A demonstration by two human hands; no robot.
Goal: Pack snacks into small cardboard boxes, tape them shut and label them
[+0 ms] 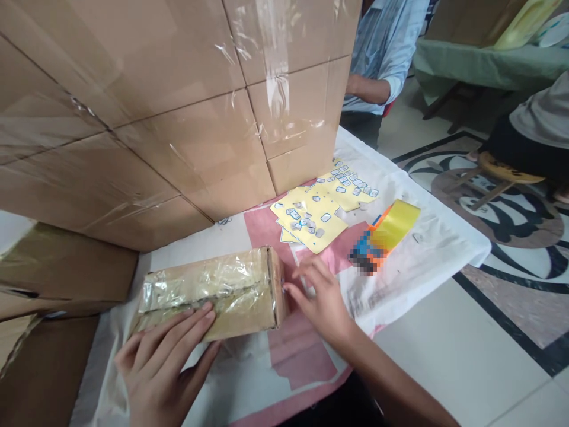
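A: Nearest first. Which step?

B: Left hand laid flat across the taped cardboard box, fingers extended, apparently bracing it. Right hand at the box's right end. My read: something small, maybe a label, being pressed or smoothed there.

A: Right hand's state?

B: Thumb and forefinger apart, thumb tip at the end face. Contact or a light pinch: cannot tell.

A: Next move calls for?

B: Judging only: firm bracing from the left, thumb pressure square on that end, no skid.

A: Box relative to the hands?

B: Under the left fingers, just left of the right hand; toward the near edge of the cloth-covered counter.

A: Further out?

B: Yellow-and-orange item toward the right corner, partly pixelated, unidentified. Yellow sheets with small labels, past the right hand. Stacked cartons along the far edge. Beyond them, a co-worker in pale blue.
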